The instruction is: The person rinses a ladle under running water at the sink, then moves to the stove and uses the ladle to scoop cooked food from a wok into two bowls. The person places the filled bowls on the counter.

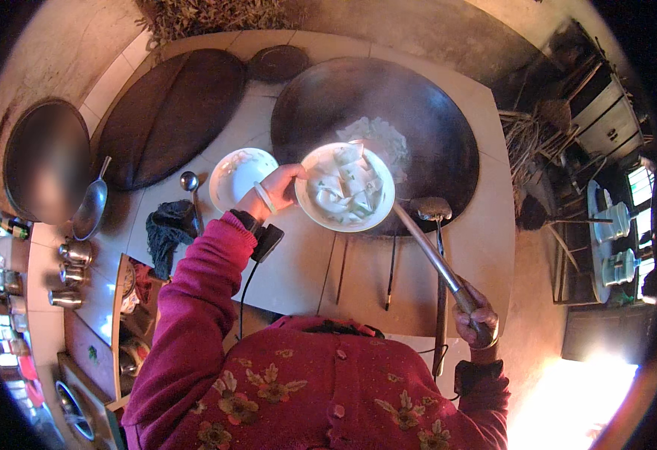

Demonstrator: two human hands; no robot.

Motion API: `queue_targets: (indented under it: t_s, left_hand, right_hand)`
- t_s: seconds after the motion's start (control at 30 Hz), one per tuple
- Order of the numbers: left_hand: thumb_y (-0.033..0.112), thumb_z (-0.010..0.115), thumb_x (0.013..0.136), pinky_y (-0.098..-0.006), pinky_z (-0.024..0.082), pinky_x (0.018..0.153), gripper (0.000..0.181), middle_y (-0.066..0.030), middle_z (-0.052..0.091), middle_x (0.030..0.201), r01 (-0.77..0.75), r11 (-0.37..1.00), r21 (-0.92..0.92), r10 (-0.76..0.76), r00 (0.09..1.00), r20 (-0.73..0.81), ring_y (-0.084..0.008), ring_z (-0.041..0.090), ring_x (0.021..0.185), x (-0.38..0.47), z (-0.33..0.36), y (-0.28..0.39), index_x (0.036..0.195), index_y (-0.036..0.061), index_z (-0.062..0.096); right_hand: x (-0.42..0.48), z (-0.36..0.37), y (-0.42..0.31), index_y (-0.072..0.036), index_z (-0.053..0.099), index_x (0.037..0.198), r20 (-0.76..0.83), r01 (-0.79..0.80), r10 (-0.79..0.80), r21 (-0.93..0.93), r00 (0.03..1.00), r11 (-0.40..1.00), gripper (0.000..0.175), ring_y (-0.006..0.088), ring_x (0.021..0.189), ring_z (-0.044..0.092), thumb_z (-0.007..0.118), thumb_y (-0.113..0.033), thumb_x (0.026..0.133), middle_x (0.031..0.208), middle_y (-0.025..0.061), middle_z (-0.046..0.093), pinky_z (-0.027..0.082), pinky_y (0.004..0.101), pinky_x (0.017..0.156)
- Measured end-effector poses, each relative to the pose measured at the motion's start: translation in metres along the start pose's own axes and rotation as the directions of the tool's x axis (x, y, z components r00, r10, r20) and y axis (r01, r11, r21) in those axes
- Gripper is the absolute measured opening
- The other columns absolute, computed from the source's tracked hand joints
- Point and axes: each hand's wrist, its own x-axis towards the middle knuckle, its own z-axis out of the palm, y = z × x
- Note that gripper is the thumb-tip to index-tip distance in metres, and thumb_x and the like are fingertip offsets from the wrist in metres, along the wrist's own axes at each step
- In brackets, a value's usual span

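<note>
My left hand (280,188) grips the side of a white bowl (344,226) filled with pale, flat food pieces (356,180) and bits of green. The bowl is over the near rim of a large wok (446,124), where more pale food (382,132) lies amid steam. My right hand (477,320) is closed around the handle of a long metal utensil (430,247); its head is hidden behind the bowl. A second white bowl (241,171) with a patterned rim stands on the stove top, partly covered by my left hand and wrist.
A metal turner (434,208) rests across the wok's near rim. Two thin sticks (391,270) lie near the front edge. Left are a round dark lid (171,118), a small ladle (189,181), a dark cloth (168,230) and metal cups (74,273). Firewood (522,146) is right.
</note>
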Motion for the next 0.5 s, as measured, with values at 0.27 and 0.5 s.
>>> queue_targets:
  t_s: [0.27, 0.5]
  left_hand:
    - [0.006, 0.052, 0.073, -0.0329, 0.051, 0.076, 0.02, -0.0099, 0.063, 0.085, 0.006, 0.999, -0.032, -0.008, 0.998, -0.064, -0.0187, 0.062, 0.078, -0.018, 0.011, 0.003, 0.09, -0.0025, 0.058]
    - [0.006, 0.048, 0.078, -0.0371, 0.046, 0.092, 0.036, -0.0154, 0.06, 0.11, 0.014, 0.999, 0.039, -0.012, 0.999, -0.044, -0.0234, 0.059, 0.099, -0.023, 0.007, 0.007, 0.112, -0.0063, 0.052]
  right_hand:
    - [-0.002, -0.019, -0.002, 0.005, 0.022, 0.136, 0.039, 0.057, -0.062, 0.12, 0.997, 0.991, 0.088, 0.0102, 0.038, 0.037, 0.065, -0.011, 0.061, 0.069, 0.0111, 0.05, 0.036, 0.0215, 0.027]
    - [-0.007, -0.025, -0.009, 0.007, 0.022, 0.136, 0.103, 0.096, -0.107, 0.103, 0.989, 0.99, 0.09, 0.0099, 0.039, 0.038, 0.067, -0.013, 0.06, 0.068, 0.0117, 0.052, 0.035, 0.0206, 0.027]
